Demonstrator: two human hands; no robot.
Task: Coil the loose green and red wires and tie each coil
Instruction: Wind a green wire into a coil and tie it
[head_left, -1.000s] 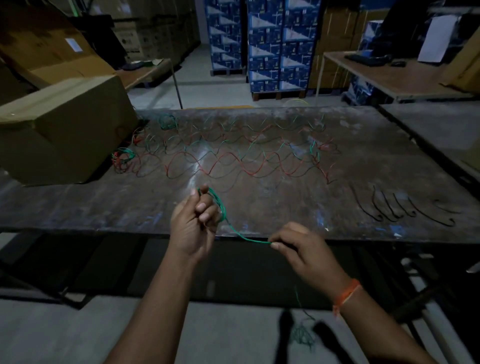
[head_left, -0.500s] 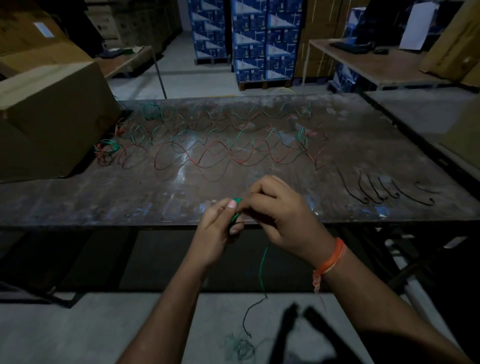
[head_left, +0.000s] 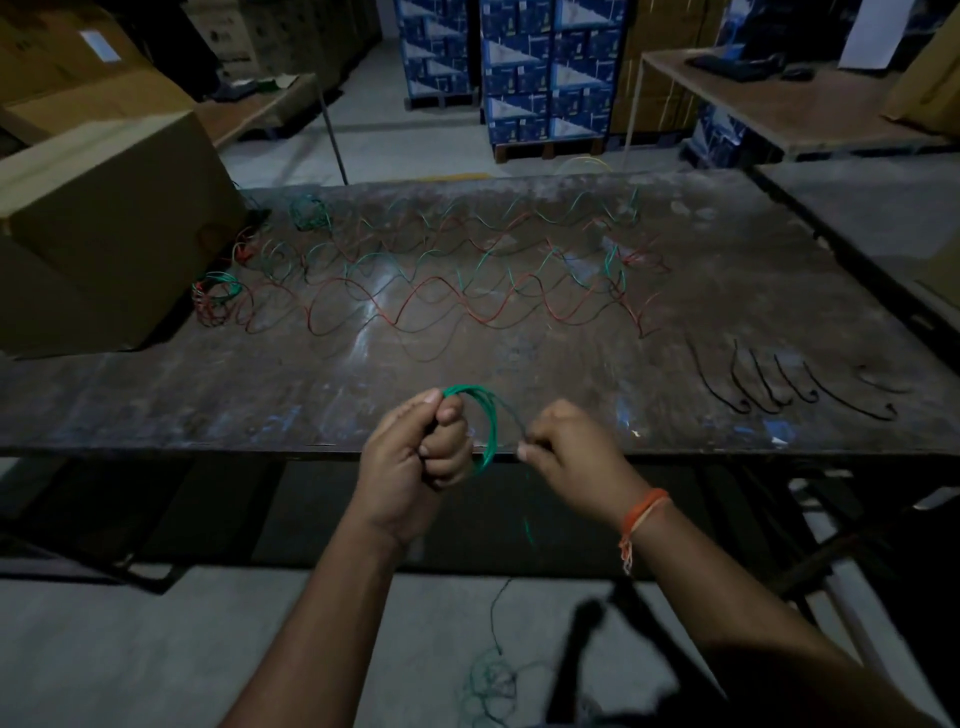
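The left hand (head_left: 415, 452) was curled tight, thumb and fingers clamped on a green coil (head_left: 480, 426) whose loops arched out to its right, over the near table edge. The right hand (head_left: 571, 452) pinched the wire's running strand between thumb and forefinger, just beside the coil; the strand there was blurred and hard to trace. Below the hands the green wire dropped past the edge, dim against the dark under the table, and ended in a loose tangle (head_left: 491, 686) on the floor, partly cut off by the frame's bottom. An orange band (head_left: 641, 514) circled the right wrist.

Both hands hung at the table's (head_left: 156, 405) front edge, with bare tabletop ahead of them. Farther back, loose red and green wires (head_left: 441, 291) lay in wavy rows across the middle, running toward the far edge. Two small coils sat left: one green (head_left: 309, 213) near the far edge, one mixed red-green (head_left: 215, 296) touching or just beside a cardboard box (head_left: 104, 218) that took up the left corner. Black wire pieces (head_left: 779, 384) lay in a row to the right, well apart from the hands. The dim light left the colours of the far wires uncertain.
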